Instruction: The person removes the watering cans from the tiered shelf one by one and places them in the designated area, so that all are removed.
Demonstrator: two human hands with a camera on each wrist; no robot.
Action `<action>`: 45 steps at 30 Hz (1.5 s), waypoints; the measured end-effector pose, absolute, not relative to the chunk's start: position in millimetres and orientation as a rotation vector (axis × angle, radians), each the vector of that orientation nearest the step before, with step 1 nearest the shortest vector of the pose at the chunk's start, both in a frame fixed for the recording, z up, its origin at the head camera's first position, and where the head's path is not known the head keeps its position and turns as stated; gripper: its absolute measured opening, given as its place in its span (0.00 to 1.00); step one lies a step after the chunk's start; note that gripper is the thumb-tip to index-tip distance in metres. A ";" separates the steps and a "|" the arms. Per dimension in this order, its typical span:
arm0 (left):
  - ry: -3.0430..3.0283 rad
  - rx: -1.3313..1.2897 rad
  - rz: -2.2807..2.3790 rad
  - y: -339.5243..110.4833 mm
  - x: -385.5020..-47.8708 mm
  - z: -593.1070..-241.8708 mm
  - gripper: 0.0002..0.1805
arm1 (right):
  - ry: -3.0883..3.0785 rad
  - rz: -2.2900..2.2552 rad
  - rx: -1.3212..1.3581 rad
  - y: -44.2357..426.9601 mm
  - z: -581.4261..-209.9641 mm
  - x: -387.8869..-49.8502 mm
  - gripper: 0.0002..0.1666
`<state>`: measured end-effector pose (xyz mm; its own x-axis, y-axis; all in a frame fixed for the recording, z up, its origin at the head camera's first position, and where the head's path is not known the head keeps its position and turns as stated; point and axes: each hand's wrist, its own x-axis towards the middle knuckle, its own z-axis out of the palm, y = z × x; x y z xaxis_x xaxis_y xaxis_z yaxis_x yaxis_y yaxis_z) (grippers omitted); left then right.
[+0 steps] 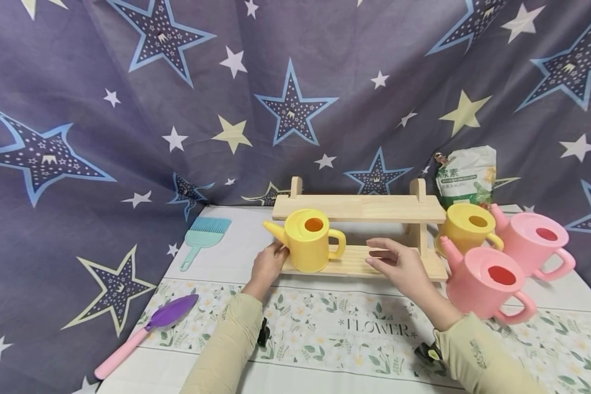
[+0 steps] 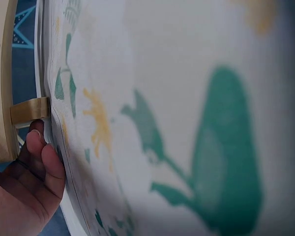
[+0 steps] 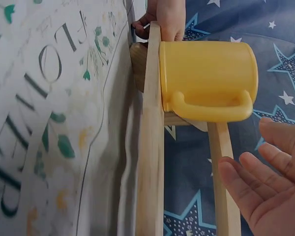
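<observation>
A two-tier wooden shelf [image 1: 359,208] stands on the table, a yellow watering can [image 1: 307,246] upright on its lower board, spout to the left. My left hand [image 1: 268,265] grips the left end of that lower board; in the left wrist view its curled fingers [image 2: 51,167] reach under the board beside a wooden foot [image 2: 30,110]. My right hand [image 1: 399,265] hovers over the right part of the lower board, fingers spread and holding nothing. In the right wrist view, it is apart from the can's handle [image 3: 211,112].
Right of the shelf stand a second yellow watering can [image 1: 465,227] and two pink watering cans [image 1: 487,279] [image 1: 537,238], with a white-green pouch [image 1: 468,178] behind. At left lie a teal brush [image 1: 207,232] and a purple trowel [image 1: 172,312] with a pink handle. A starry curtain [image 1: 295,82] hangs behind.
</observation>
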<state>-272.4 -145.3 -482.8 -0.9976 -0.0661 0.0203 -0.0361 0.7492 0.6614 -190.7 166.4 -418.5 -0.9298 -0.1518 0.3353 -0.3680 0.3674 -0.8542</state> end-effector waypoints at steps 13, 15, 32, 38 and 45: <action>-2.884 0.073 -1.120 -144.5 -272.2 -482.7 0.24 | -2.437 1.621 0.517 139.8 -424.5 -208.1 0.26; -2.885 0.074 -1.124 -144.4 -272.2 -482.1 0.24 | -2.431 1.628 0.524 136.5 -425.2 -210.4 0.27; -2.895 0.062 -1.092 -145.7 -272.8 -479.9 0.24 | -2.451 1.658 0.425 110.3 -433.1 -220.9 0.29; -2.898 0.065 -1.097 -145.6 -272.9 -479.4 0.23 | -2.454 1.653 0.359 106.5 -432.9 -220.5 0.23; -2.889 0.061 -1.099 -146.4 -271.8 -479.1 0.23 | -2.456 1.648 0.323 103.3 -431.3 -218.5 0.17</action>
